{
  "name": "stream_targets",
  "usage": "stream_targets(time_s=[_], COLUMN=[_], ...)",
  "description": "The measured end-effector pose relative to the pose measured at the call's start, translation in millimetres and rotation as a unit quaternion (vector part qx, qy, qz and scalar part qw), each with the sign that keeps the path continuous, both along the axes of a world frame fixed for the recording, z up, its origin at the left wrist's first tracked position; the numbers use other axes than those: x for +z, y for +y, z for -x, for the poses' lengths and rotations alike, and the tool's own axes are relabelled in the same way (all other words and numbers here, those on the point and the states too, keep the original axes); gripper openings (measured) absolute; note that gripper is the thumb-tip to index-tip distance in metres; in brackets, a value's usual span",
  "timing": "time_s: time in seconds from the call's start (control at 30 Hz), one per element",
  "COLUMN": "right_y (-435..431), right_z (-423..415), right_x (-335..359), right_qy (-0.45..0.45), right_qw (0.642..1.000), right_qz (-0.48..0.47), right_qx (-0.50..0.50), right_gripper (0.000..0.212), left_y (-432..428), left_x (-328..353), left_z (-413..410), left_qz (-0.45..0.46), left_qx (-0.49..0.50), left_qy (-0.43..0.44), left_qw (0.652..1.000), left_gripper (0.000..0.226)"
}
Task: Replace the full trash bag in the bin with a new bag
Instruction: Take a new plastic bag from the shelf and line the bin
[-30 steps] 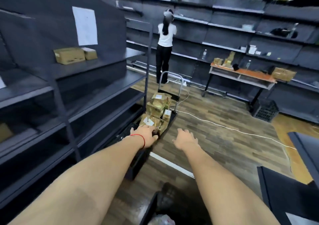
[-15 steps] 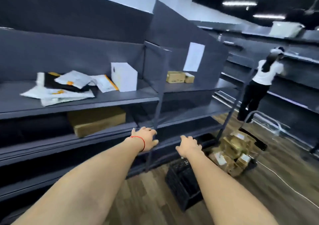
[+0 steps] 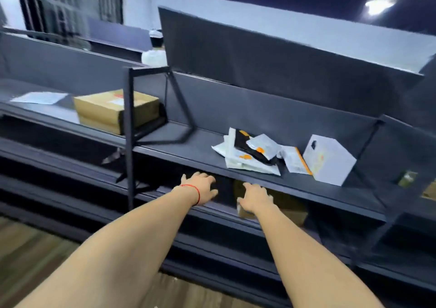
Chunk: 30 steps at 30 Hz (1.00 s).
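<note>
Two hands, both empty: my left hand [image 3: 200, 189], red string at the wrist, fingers spread and loose; my right hand [image 3: 256, 198], likewise loose and grasping nothing. Both are stretched forward, side by side, just below the front edge of a dark shelf [image 3: 188, 142], near a brown box [image 3: 283, 206] on the level beneath; I cannot tell whether either touches anything. Item, on the shelf above the right hand: a heap of mail pouches [image 3: 250, 153], white and black with orange marks, and a white box [image 3: 329, 160] just beside them. Item, further left on the same level: a cardboard carton [image 3: 113, 109] and a sheet of paper [image 3: 39, 97]. Trash bin, full bag, new bag: none in view, so their direction from either hand cannot be stated, nor which hand is nearer. My judgement: no task step is in hand here; the bin must be found first.
</note>
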State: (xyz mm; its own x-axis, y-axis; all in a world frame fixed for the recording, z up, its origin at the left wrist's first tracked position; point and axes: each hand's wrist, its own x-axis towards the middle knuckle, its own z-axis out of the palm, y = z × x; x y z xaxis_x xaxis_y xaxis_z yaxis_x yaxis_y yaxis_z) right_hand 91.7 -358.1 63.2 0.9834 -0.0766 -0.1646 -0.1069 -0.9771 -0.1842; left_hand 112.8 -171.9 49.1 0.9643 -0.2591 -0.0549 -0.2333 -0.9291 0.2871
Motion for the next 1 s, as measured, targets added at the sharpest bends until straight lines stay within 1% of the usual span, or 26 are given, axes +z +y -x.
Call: stream_targets(time_s=[0.2,0.43,0.53,0.6,0.73,0.9,1.0], right_y=[120.6,248.4,298.4,331.5,389.8,441.4,470.3], right_z=[-54.7,-90.4,-102.8,-111.6,-129.9,-151.0,-163.3], right_x=[0.5,-6.0,-11.6,-15.7,-17.1,-8.0,6.1], right_qy=[-0.018,-0.006,0.003,0.006,0.010,0.006,-0.014], right_qw=[0.992,0.962,0.943,0.926,0.885,0.832,0.807], right_qz=[0.006,0.012,0.017,0.016,0.018,0.035,0.003], right_qx=[0.125,0.272,0.334,0.376,0.466,0.554,0.591], right_gripper=[0.055,0.058,0.055,0.057,0.058,0.059,0.059], left_y=[117.5,244.1,288.3,315.4,356.8,383.2,389.4], left_x=[-0.4,-1.0,-4.3,-8.6,-5.3,14.9,32.8], left_z=[-10.8,0.7,13.2,21.1,36.4,48.0,48.4], left_qz=[-0.010,-0.019,-0.020,-0.018,-0.025,-0.039,-0.038], left_qx=[0.120,0.262,0.329,0.374,0.457,0.541,0.577], left_qy=[0.007,0.020,0.033,0.028,0.025,0.016,-0.007], left_qw=[0.993,0.965,0.944,0.927,0.889,0.840,0.816], left_gripper=[0.055,0.054,0.056,0.056,0.054,0.053,0.052])
